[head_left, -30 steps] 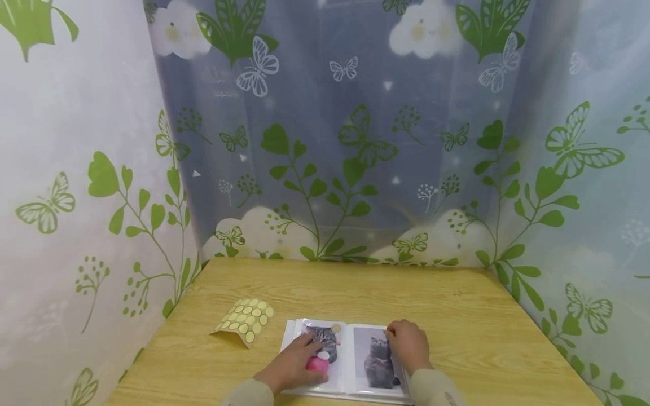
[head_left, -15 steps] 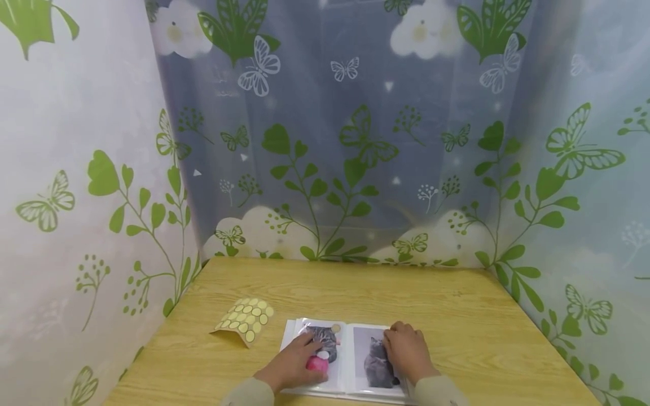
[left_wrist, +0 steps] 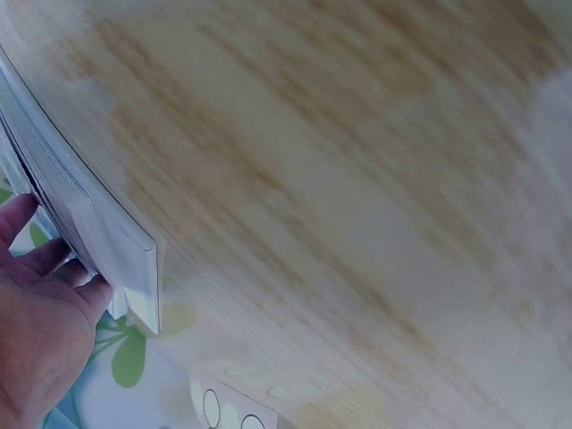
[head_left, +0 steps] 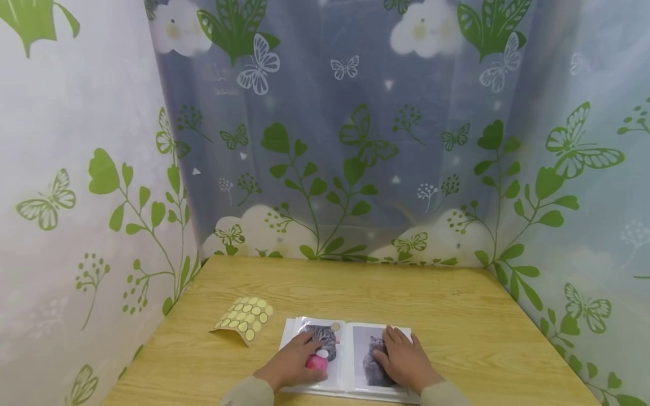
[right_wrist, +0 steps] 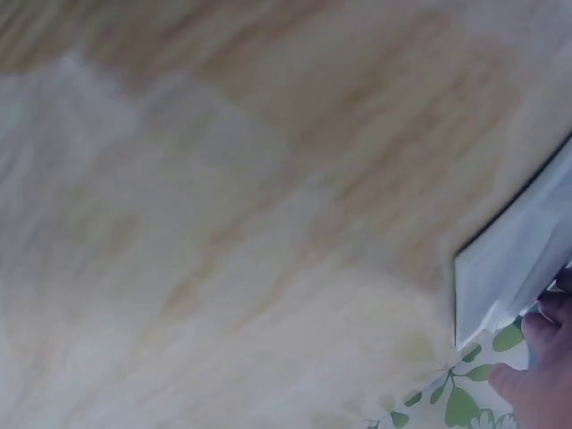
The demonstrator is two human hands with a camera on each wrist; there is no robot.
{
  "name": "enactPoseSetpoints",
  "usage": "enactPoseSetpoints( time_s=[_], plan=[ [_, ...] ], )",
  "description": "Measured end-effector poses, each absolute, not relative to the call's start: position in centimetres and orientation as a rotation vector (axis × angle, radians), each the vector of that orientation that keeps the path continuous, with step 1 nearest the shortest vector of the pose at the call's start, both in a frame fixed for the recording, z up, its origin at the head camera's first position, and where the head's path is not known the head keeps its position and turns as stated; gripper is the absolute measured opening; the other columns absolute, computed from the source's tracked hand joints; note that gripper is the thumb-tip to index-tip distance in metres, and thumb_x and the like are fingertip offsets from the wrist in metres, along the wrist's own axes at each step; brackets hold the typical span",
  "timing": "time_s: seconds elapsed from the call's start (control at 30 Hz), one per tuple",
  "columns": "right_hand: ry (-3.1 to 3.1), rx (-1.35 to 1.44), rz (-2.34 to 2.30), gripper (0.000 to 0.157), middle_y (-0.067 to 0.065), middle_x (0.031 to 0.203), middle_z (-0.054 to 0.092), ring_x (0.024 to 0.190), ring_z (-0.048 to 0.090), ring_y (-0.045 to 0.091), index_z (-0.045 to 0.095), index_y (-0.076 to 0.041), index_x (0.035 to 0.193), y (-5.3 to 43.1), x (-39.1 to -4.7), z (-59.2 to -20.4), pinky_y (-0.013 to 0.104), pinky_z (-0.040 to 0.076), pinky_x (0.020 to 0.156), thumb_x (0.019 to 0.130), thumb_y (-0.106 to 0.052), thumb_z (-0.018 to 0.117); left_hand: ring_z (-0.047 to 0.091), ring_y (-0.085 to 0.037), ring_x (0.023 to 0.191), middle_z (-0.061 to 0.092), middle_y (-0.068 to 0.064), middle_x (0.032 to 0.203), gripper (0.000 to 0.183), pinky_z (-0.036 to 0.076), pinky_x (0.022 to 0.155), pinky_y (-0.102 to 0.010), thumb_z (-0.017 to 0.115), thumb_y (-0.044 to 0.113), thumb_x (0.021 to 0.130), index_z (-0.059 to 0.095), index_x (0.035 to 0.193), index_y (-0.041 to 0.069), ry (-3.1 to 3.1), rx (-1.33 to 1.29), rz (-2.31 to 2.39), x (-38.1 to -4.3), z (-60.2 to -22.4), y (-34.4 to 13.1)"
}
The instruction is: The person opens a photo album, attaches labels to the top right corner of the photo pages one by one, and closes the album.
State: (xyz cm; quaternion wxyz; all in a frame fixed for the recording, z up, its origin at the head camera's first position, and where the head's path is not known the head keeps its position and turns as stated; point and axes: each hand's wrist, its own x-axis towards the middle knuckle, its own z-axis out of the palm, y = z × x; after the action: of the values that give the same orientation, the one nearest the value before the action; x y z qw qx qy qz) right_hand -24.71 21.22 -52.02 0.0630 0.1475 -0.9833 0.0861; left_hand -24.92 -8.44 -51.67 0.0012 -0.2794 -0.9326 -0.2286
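Note:
A photo album lies spread on the table. Its left page holds a picture of a striped cat with something pink; a small round sticker sits near that page's top. On the right page is a picture of a grey cat. My left hand rests on the left page, fingers extended over the photo. The right hand lies on the right page with its fingers spread, covering part of the grey cat and the page's upper right. Both wrist views show the album's edge beside the fingers.
A bent sheet of round yellow stickers stands on the wooden table to the album's left. Curtains printed with leaves and butterflies enclose the table at the back and both sides.
The right hand has gone from bent fingers at the right page's upper edge to lying spread over that page. The left hand stays in place.

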Motion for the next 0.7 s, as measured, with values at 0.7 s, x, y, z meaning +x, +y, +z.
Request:
enactPoseSetpoints(
  time_s=[0.7],
  plan=[
    [-2.962, 0.482, 0.378, 0.062, 0.026, 0.142, 0.049, 0.133, 0.043, 0.044, 0.053, 0.008, 0.135, 21.41, -24.47, -51.72, 0.067, 0.026, 0.108, 0.1, -0.043, 0.051, 0.041, -0.043, 0.134, 0.041, -0.023, 0.148, 0.076, 0.039, 0.108, -0.052, 0.079, 0.046, 0.078, 0.057, 0.138, 0.005, -2.924, -0.877, -0.719, -24.85, -51.49, -8.6]
  ],
)
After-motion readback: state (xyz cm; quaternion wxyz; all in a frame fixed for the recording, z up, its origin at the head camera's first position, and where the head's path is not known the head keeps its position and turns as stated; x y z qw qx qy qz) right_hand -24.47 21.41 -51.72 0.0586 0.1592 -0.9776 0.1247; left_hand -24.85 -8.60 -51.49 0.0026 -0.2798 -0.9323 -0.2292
